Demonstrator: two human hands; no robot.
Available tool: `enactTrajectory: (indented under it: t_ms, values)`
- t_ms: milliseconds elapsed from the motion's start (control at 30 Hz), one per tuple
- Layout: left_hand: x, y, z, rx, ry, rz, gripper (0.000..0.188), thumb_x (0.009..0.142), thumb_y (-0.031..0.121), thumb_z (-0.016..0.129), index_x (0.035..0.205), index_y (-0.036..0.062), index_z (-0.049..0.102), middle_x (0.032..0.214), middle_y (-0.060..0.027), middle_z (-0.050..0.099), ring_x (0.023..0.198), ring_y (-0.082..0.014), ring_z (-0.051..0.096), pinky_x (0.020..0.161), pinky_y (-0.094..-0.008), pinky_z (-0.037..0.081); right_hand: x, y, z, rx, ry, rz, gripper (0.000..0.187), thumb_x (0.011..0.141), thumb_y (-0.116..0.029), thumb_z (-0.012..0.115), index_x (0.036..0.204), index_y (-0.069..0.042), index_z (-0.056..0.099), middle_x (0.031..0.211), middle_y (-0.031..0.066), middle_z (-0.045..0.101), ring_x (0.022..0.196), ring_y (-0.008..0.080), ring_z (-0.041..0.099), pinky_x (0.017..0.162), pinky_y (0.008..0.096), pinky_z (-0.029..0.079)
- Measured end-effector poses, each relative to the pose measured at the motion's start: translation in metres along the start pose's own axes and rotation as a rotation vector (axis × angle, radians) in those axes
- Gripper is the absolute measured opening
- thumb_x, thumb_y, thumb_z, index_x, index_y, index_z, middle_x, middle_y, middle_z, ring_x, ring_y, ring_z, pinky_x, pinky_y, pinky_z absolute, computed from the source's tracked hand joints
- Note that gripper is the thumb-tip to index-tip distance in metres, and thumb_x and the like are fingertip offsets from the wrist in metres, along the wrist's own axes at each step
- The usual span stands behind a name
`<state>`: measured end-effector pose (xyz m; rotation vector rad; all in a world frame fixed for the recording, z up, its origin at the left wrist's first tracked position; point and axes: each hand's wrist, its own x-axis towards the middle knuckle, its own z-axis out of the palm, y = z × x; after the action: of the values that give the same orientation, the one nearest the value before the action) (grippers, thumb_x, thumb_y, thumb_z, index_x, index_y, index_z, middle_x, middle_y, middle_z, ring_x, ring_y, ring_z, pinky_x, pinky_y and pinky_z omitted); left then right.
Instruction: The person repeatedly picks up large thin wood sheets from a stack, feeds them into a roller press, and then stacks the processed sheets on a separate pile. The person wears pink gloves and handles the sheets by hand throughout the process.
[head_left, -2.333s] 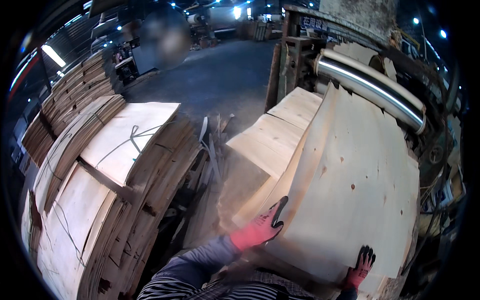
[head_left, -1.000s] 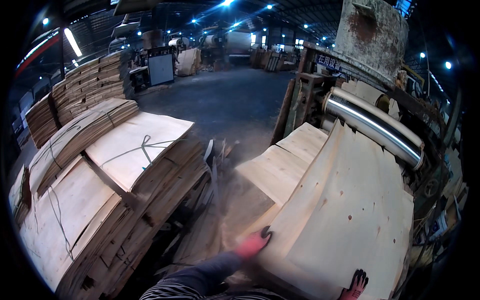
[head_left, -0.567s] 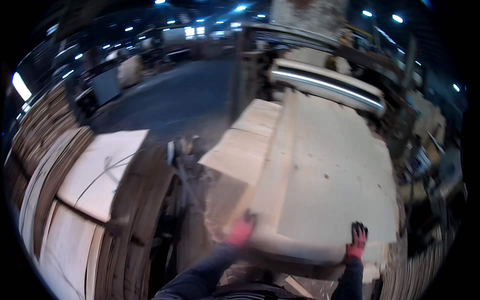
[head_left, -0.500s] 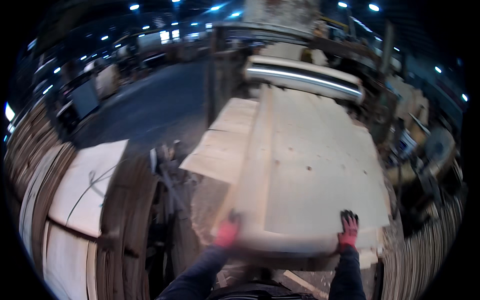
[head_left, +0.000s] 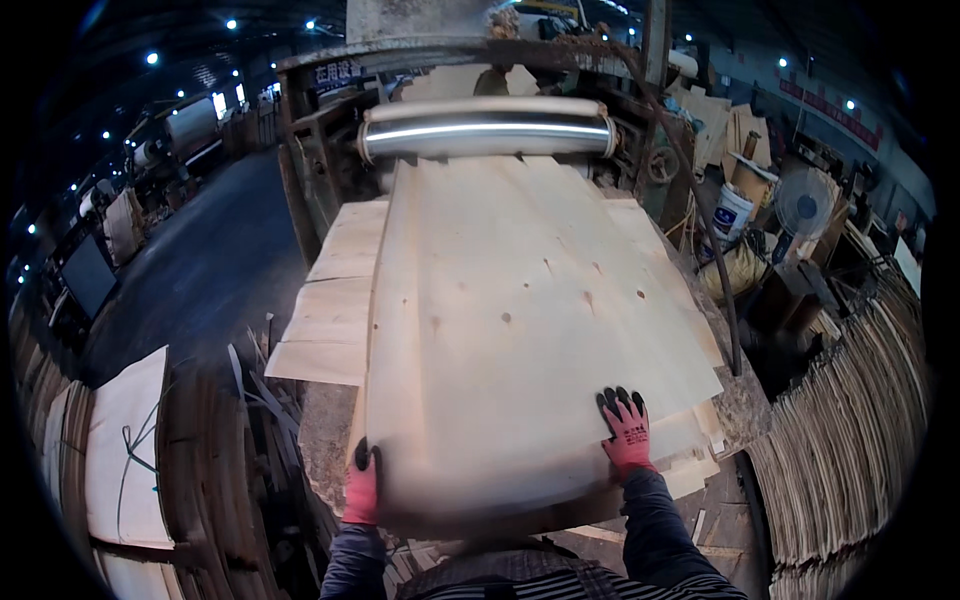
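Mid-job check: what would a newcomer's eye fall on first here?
A large, pale, thin wooden sheet fills the centre, its far edge near a shiny cylindrical metal roller. The pink-and-black gloved right hand lies spread on the sheet's near right part; the matching gloved left hand is at its near left edge.

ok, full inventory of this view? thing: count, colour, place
top wood sheet: 1, pale, on bench
lower wood sheets: several, pale, beneath it
bench: 1, brown-grey, under sheets
roller: 1, silver, beyond sheets
tied stack: 1, whitish top, green string, lower left
wood strips: several, pale, left of bench
large stack: 1, brown, lower right
bucket: 1, white-blue, right
fan: 1, grey, right
lamps: several, bluish white, overhead
left hand: 1, pink-black glove, sheet's near left corner
right hand: 1, pink-black glove, sheet's near right
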<state>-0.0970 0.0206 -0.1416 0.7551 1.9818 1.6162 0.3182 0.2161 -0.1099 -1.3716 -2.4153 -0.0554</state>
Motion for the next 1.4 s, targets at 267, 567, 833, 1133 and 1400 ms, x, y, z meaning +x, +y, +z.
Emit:
enactTrajectory:
  t_ms: [267, 567, 833, 1133, 1400]
  values:
    - [-0.007, 0.009, -0.002, 0.18, -0.016, 0.049, 0.036, 0.09, 0.018, 0.052, 0.12, -0.0016, 0.05, 0.114, -0.0103, 0.058, 0.101, -0.0172, 0.054, 0.088, -0.0289, 0.041, -0.004, 0.004, 0.005, 0.089, -0.008, 0.024, 0.071, 0.051, -0.014, 0.076, 0.118, -0.014, 0.051, 0.127, 0.012, 0.042, 0.121, 0.0326, 0.035, 0.104, 0.0457, 0.026]
    - [0.004, -0.006, -0.009, 0.17, -0.023, 0.046, 0.037, 0.09, 0.015, 0.051, 0.123, -0.0026, 0.047, 0.121, -0.0123, 0.053, 0.11, -0.0189, 0.049, 0.095, -0.0295, 0.037, 0.005, 0.008, -0.001, 0.025, -0.028, 0.01, 0.074, 0.047, -0.023, 0.078, 0.116, -0.014, 0.054, 0.125, 0.0117, 0.043, 0.12, 0.0301, 0.036, 0.104, 0.0493, 0.024]
    - [0.006, -0.023, -0.008, 0.373, 0.055, 0.019, 0.042, 0.088, 0.023, 0.054, 0.125, 0.0052, 0.047, 0.12, -0.0127, 0.055, 0.11, -0.0248, 0.053, 0.091, -0.033, 0.041, 0.006, 0.01, -0.001, 0.023, -0.099, 0.028, 0.069, 0.054, -0.027, 0.076, 0.118, -0.018, 0.052, 0.125, 0.009, 0.045, 0.12, 0.0281, 0.035, 0.105, 0.0499, 0.021]
    - [0.004, -0.022, -0.004, 0.299, 0.062, 0.145, 0.04, 0.086, 0.021, 0.057, 0.122, 0.0058, 0.05, 0.119, -0.0127, 0.056, 0.109, -0.0219, 0.054, 0.09, -0.0311, 0.041, 0.006, 0.009, -0.004, -0.006, -0.078, -0.007, 0.068, 0.054, -0.027, 0.075, 0.118, -0.018, 0.053, 0.125, 0.0088, 0.044, 0.121, 0.0277, 0.035, 0.105, 0.0512, 0.02]
    - [0.011, -0.045, -0.013, 0.454, 0.143, 0.075, 0.042, 0.083, 0.027, 0.059, 0.121, 0.0104, 0.052, 0.11, -0.0135, 0.061, 0.098, -0.0257, 0.06, 0.082, -0.0345, 0.046, 0.003, 0.007, -0.005, 0.004, -0.081, 0.02, 0.068, 0.055, -0.028, 0.076, 0.118, -0.018, 0.052, 0.125, 0.0087, 0.044, 0.121, 0.0268, 0.035, 0.105, 0.0506, 0.02]
